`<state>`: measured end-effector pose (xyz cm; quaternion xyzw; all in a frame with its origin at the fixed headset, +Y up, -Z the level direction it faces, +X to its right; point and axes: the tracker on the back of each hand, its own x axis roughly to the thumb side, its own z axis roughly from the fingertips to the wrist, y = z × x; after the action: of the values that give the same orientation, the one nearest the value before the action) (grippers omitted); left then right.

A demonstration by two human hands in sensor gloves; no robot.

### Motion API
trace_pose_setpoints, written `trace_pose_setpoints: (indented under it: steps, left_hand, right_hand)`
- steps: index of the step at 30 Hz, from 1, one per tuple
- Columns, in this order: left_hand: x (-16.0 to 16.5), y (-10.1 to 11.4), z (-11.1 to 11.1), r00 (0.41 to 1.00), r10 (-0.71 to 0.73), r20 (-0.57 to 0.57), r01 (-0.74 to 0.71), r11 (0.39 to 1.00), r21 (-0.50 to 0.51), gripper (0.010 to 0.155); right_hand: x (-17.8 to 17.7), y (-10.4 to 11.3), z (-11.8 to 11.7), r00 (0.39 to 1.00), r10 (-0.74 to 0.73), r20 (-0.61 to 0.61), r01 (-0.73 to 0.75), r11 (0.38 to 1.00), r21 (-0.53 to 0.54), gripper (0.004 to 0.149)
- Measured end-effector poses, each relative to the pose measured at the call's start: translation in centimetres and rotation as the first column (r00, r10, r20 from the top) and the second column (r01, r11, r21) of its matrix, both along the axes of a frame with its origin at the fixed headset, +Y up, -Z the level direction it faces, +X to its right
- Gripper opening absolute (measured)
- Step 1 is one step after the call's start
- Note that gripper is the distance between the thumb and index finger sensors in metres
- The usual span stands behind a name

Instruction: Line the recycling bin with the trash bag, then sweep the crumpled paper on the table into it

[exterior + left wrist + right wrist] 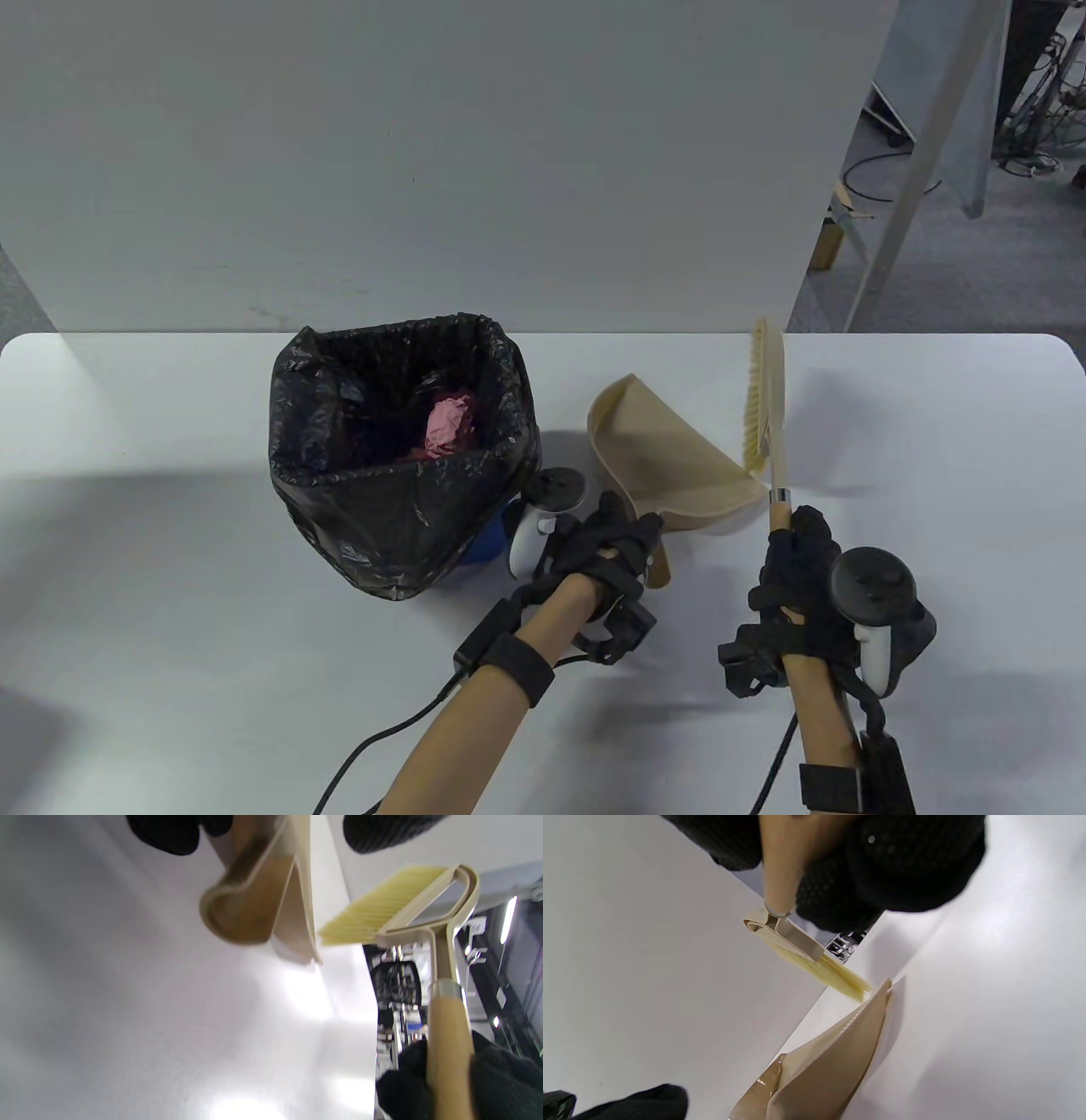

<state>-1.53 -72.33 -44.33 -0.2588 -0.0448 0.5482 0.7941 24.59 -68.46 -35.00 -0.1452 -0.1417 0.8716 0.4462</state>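
A bin lined with a black trash bag stands on the white table, left of centre. Pink crumpled paper lies inside it. My left hand grips the handle of a beige dustpan, held tilted above the table just right of the bin; the dustpan looks empty. My right hand grips the wooden handle of a beige hand brush, bristles pointing left beside the dustpan's right edge. The brush is off the table.
A blue part of the bin shows below the bag. A grey wall panel stands behind the table's far edge. Cables and a metal stand leg are on the floor at the far right.
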Motion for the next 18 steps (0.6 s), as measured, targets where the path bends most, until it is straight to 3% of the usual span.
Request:
trace_pose_setpoints:
  steps: [3, 6, 10, 14, 18]
  left_hand:
    - [-0.9, 0.8, 2.0, 0.990, -0.124, 0.069, 0.116, 0.987, 0.109, 0.083]
    - [-1.8, 1.6, 4.5, 0.938, -0.310, 0.156, 0.268, 0.933, 0.239, 0.086]
    - [-3.4, 2.7, 7.6, 0.791, -0.556, 0.254, 0.445, 0.808, 0.386, 0.089]
    - [-5.7, 3.3, 9.9, 0.666, -0.709, 0.231, 0.538, 0.672, 0.510, 0.092]
    - [-8.2, 3.6, 11.2, 0.686, -0.722, 0.088, 0.541, 0.588, 0.601, 0.086]
  right_hand:
    - [-0.9, 0.5, 0.1, 0.996, 0.082, -0.022, -0.082, 0.996, 0.021, 0.056]
    - [-2.4, 0.7, 0.3, 0.979, 0.201, -0.046, -0.200, 0.980, 0.017, 0.056]
    - [-4.4, 0.5, 0.2, 0.950, 0.299, -0.095, -0.301, 0.953, -0.010, 0.055]
    - [-6.3, -0.1, 0.1, 0.923, 0.358, -0.140, -0.368, 0.929, -0.048, 0.055]
    - [-7.4, -0.9, 0.0, 0.961, 0.195, -0.195, -0.222, 0.967, -0.124, 0.056]
